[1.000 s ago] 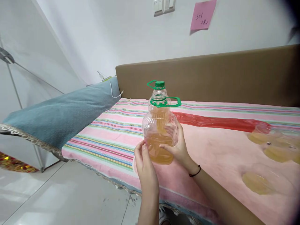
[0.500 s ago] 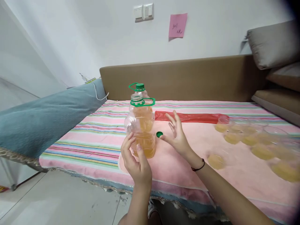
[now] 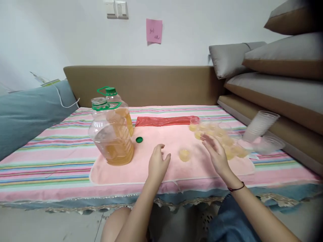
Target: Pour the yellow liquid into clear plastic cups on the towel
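My left hand (image 3: 158, 163) hovers over the pink mat (image 3: 156, 174) with thumb and fingers apart, holding nothing. To its right stands a single clear plastic cup (image 3: 185, 154) with yellow liquid in it. My right hand (image 3: 215, 154) is open too, fingers stretched out, in front of a group of clear cups (image 3: 228, 151) partly filled with the same liquid. Whether it touches any of them I cannot tell. On the left stands an uncapped clear jug (image 3: 117, 149) of yellow liquid with a green handle. A loose green cap (image 3: 139, 139) lies to its right.
Behind the open jug is a second jug (image 3: 110, 90) with its green cap on. A red plastic bag (image 3: 164, 121) lies flat along the back. Stacked clear cups (image 3: 261, 126) lean at the right beside piled cushions (image 3: 277, 85). A blue bolster (image 3: 32, 109) lies at the left.
My view has swung right. Both hands have moved right, the left away from the open jug and the right toward the cups. Stacked cups have come into view.
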`<state>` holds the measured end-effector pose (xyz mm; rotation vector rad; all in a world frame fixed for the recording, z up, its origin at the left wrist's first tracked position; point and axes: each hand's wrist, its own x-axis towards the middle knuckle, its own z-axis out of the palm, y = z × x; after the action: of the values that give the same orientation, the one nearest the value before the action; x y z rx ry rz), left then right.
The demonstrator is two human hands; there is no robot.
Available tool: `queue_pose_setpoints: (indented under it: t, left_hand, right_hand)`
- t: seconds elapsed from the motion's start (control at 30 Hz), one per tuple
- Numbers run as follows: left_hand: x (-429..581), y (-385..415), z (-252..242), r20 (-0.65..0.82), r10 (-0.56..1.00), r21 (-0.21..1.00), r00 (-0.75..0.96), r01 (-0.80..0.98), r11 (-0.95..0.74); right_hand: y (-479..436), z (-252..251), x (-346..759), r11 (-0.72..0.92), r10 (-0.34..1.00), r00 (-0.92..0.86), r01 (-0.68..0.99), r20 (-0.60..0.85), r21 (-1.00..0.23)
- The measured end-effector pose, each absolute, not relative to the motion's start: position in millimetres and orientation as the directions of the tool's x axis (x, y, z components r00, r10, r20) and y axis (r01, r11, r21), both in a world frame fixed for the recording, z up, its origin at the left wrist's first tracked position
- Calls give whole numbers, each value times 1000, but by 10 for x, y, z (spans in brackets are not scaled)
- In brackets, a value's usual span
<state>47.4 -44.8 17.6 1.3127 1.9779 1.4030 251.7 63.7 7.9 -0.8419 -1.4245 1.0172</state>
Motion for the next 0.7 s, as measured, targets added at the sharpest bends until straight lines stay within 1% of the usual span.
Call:
queue_pose_setpoints:
  t: [0.13, 0.33, 0.53, 0.7]
  left_hand:
    - [722, -222, 45, 105, 891, 900, -441, 424, 104]
    - [891, -50, 8, 49, 908, 892, -417, 427, 148]
    - [945, 47, -10, 18, 901, 869, -434, 452, 200]
    - [986, 73, -2, 26, 896, 873, -442, 447, 195]
  right_hand:
    - [628, -210, 2611, 229, 957, -170, -47, 233, -972]
    - [554, -274, 2577, 74, 954, -283, -77, 93, -994]
    - [479, -279, 2552, -35, 951, -310, -128, 7, -991]
    - [439, -288, 2505, -65, 952, -306, -145, -18, -987]
